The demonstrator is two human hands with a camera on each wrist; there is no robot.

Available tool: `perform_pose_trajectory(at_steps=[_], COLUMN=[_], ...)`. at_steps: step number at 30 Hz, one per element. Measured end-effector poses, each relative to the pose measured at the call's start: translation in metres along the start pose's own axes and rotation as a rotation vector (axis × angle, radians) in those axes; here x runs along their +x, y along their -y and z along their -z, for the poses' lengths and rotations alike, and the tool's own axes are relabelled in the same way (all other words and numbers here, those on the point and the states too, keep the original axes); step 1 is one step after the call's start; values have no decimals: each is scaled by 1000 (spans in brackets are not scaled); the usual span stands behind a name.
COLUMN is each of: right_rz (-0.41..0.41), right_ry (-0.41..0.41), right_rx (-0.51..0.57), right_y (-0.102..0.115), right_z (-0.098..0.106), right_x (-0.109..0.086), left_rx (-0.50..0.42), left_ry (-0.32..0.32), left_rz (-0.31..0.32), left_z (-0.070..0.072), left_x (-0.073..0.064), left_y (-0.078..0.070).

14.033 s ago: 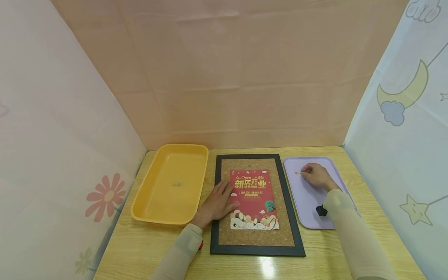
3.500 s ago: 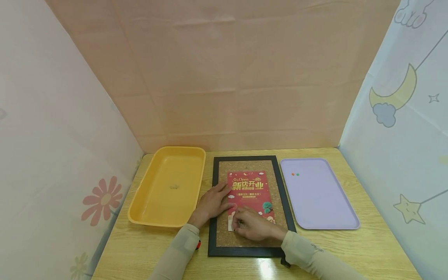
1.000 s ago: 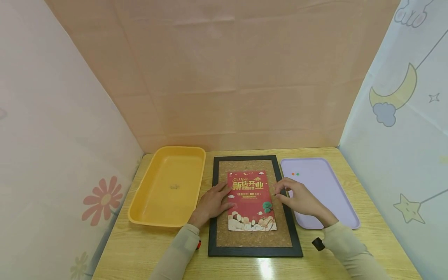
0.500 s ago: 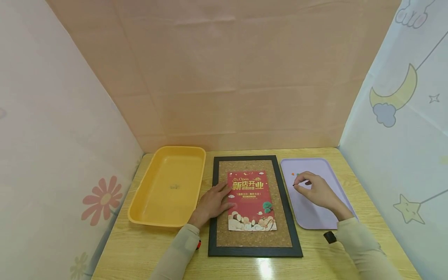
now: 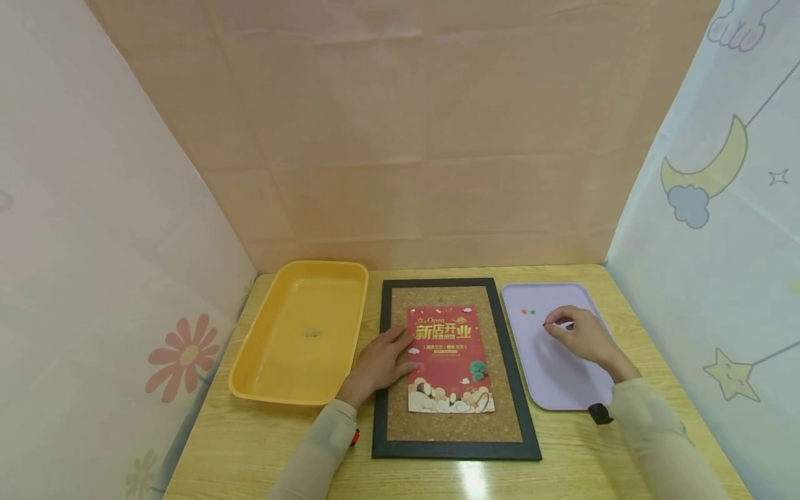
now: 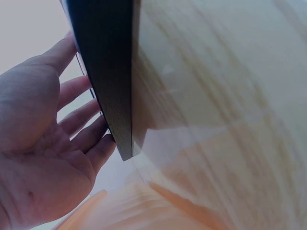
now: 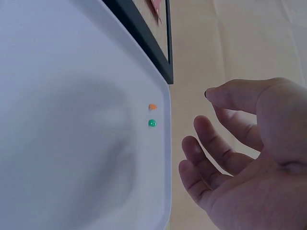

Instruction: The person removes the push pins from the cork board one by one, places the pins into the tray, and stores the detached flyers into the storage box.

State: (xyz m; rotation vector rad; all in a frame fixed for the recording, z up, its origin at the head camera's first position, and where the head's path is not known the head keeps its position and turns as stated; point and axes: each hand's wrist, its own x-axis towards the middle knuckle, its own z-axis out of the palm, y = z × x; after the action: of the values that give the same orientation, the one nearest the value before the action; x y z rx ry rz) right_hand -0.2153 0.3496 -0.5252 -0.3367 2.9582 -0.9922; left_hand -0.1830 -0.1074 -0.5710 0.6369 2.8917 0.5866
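Note:
A red poster (image 5: 446, 354) lies on a black-framed cork board (image 5: 505, 423). My left hand (image 5: 377, 364) rests on the poster's left edge with its fingers extended; in the left wrist view they reach over the black frame (image 6: 108, 72). Above the lilac tray (image 5: 553, 389), my right hand (image 5: 584, 340) pinches a tiny black thumbtack (image 7: 206, 94) between thumb and index finger, its other fingers loosely bent. Most of that tack is hidden by the fingertips. Near the tray's far left corner sit an orange thumbtack (image 7: 152, 107) and a green thumbtack (image 7: 152, 123), side by side.
A deep yellow tray (image 5: 300, 378) stands left of the board on the wooden table (image 5: 425, 479). Behind rises a beige cloth backdrop (image 5: 400, 173), with patterned white panels on both sides.
My right hand was at the green tack in the tray, later at the poster's lower left corner. It has since moved right, over the tray, pinching the black thumbtack. My left hand stayed put.

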Motion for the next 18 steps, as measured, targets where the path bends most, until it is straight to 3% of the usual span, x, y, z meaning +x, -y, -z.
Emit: perform_pose_trajectory(at_steps=[18], right_rz=[-44], right_ry=[-1], right_rx=[17], right_y=[-24], right_z=[1], right_x=[30], left_rx=[11], left_ry=[2], left_rz=[-3], left_z=[0], left_x=[1], left_y=[0])
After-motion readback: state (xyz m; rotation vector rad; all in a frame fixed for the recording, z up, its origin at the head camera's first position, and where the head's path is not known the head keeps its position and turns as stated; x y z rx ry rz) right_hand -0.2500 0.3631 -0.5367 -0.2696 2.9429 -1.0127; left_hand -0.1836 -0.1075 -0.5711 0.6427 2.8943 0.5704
